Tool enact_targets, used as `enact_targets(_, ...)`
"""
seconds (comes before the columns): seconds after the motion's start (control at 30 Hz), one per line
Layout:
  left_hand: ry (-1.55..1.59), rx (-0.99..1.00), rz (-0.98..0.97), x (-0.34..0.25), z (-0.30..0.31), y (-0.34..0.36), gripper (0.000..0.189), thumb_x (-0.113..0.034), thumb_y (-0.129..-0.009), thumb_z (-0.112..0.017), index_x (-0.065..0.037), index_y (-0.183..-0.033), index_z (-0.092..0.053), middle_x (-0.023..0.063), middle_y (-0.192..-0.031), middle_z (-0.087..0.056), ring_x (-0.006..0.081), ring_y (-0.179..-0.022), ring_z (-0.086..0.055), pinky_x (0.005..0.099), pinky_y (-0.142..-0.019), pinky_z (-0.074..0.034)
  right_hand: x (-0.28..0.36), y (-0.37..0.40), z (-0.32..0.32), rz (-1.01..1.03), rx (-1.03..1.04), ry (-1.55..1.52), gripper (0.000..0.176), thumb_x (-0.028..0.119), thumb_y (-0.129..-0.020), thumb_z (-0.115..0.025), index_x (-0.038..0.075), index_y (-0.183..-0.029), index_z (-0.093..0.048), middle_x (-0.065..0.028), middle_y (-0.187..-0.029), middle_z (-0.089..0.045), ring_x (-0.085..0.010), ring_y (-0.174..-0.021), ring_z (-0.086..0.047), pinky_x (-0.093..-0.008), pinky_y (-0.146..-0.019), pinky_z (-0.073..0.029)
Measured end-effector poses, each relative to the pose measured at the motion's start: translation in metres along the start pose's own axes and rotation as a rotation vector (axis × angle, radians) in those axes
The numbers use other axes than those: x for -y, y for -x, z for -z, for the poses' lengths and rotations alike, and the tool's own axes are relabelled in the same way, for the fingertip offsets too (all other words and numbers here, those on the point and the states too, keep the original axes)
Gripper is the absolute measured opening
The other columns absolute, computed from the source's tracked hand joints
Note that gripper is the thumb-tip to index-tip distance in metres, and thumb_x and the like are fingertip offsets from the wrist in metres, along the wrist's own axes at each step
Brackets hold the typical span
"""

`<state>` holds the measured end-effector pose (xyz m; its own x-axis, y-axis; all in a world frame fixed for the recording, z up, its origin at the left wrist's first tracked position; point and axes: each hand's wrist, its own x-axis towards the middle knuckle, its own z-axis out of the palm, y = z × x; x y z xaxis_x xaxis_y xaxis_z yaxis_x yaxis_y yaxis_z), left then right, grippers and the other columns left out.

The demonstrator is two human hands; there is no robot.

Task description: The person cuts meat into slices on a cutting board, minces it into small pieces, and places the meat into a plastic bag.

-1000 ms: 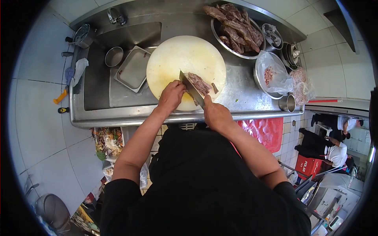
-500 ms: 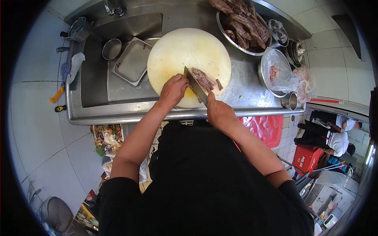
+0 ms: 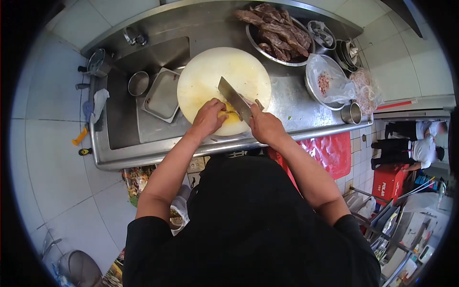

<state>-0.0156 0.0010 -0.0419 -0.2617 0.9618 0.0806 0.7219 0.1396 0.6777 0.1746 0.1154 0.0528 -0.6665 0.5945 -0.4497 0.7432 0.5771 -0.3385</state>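
A broad-bladed cleaver point(image 3: 234, 98) is in the grip of my right hand point(image 3: 266, 127), its blade slanting up and left over the round white cutting board point(image 3: 205, 67). Left of the blade, my left hand point(image 3: 209, 118) rests on the board with curled fingers, at a small dark strip of meat point(image 3: 232, 112) over a yellow patch. The blade hides most of the meat beyond it; only a sliver shows at its right side.
Large dark meat pieces fill a metal bowl point(image 3: 252, 37) behind the board. A plastic-lined bowl point(image 3: 336, 101) with small meat bits stands right, near a metal cup point(image 3: 351, 114). A shallow tray point(image 3: 167, 79) lies left in the sink point(image 3: 117, 103). Two people point(image 3: 416, 143) stand far right.
My left hand has shifted slightly down and away from the blade. The cleaver has turned so its broad face covers the meat that lay right of it. The whole view has tilted.
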Motion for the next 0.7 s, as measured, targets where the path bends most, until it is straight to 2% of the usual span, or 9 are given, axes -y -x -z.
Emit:
enact_targets(0.13, -0.127, 0.018, -0.002, -0.015, -0.006, -0.01, 0.034, -0.02, -0.084, -0.079, -0.006, -0.113, -0.068, 0.0145, -0.109, -0.064, 0.0363, -0.105, -0.063, 0.0437, -0.094, -0.051, -0.012, 0.012, 0.003, 0.035, -0.16, -0.081, 0.025, 0.023, -0.102, -0.053, 0.004, -0.116, -0.045, -0.0302, -0.085, -0.069, -0.0495, -0.085, -0.068, -0.0605, -0.079, -0.052)
enact_targets(0.23, -0.074, 0.024, 0.016, -0.015, -0.018, -0.022, 0.032, -0.018, -0.084, -0.08, -0.005, -0.111, -0.068, 0.0145, -0.108, -0.064, 0.0361, -0.105, -0.063, 0.0432, -0.094, -0.052, -0.017, 0.017, 0.013, -0.011, -0.149, -0.112, 0.024, 0.023, -0.102, -0.053, 0.004, -0.116, -0.045, -0.0307, -0.086, -0.069, -0.0504, -0.085, -0.068, -0.0611, -0.078, -0.051)
enact_targets(0.33, -0.054, -0.013, 0.03, -0.007, -0.019, -0.023, 0.029, -0.018, -0.084, -0.079, -0.005, -0.107, -0.068, 0.0145, -0.108, -0.065, 0.0357, -0.105, -0.064, 0.043, -0.093, -0.052, -0.023, 0.021, 0.019, -0.03, -0.145, -0.122, 0.026, 0.022, -0.102, -0.052, 0.004, -0.121, -0.047, -0.0293, -0.09, -0.071, -0.0486, -0.089, -0.069, -0.0582, -0.081, -0.054)
enact_targets(0.4, -0.065, -0.016, 0.051, -0.002, -0.011, -0.021, 0.027, -0.017, -0.084, -0.079, -0.005, -0.106, -0.068, 0.0143, -0.109, -0.065, 0.0349, -0.105, -0.064, 0.0419, -0.092, -0.053, -0.027, 0.023, 0.02, -0.007, -0.175, -0.142, 0.023, 0.022, -0.102, -0.052, 0.005, -0.116, -0.047, -0.0289, -0.087, -0.07, -0.049, -0.087, -0.069, -0.0596, -0.079, -0.053)
enact_targets(0.57, -0.07, -0.078, 0.092, -0.009, -0.001, -0.013, 0.024, -0.015, -0.086, -0.078, -0.005, -0.105, -0.069, 0.0137, -0.109, -0.066, 0.0345, -0.106, -0.065, 0.0417, -0.091, -0.053, -0.033, 0.035, 0.028, -0.014, -0.241, -0.199, 0.022, 0.022, -0.102, -0.052, 0.006, -0.116, -0.047, -0.029, -0.084, -0.069, -0.0495, -0.085, -0.068, -0.0611, -0.079, -0.051)
enact_targets(0.63, -0.077, -0.037, -0.16, -0.019, -0.006, -0.014, 0.025, -0.016, -0.088, -0.074, -0.007, -0.111, -0.071, 0.0134, -0.113, -0.066, 0.0349, -0.109, -0.063, 0.0439, -0.096, -0.05, -0.04, 0.039, 0.03, -0.026, -0.263, -0.214, 0.022, 0.023, -0.102, -0.052, 0.006, -0.116, -0.047, -0.0287, -0.083, -0.069, -0.0498, -0.085, -0.068, -0.0615, -0.079, -0.051)
enact_targets(0.7, -0.097, 0.005, -0.218, -0.035, -0.013, -0.021, 0.025, -0.016, -0.089, -0.073, -0.008, -0.113, -0.071, 0.0128, -0.115, -0.067, 0.034, -0.111, -0.062, 0.0438, -0.097, -0.05, -0.051, 0.042, 0.032, -0.044, -0.3, -0.256, 0.023, 0.023, -0.102, -0.052, 0.006, -0.116, -0.047, -0.0278, -0.087, -0.07, -0.0505, -0.086, -0.068, -0.0611, -0.079, -0.051)
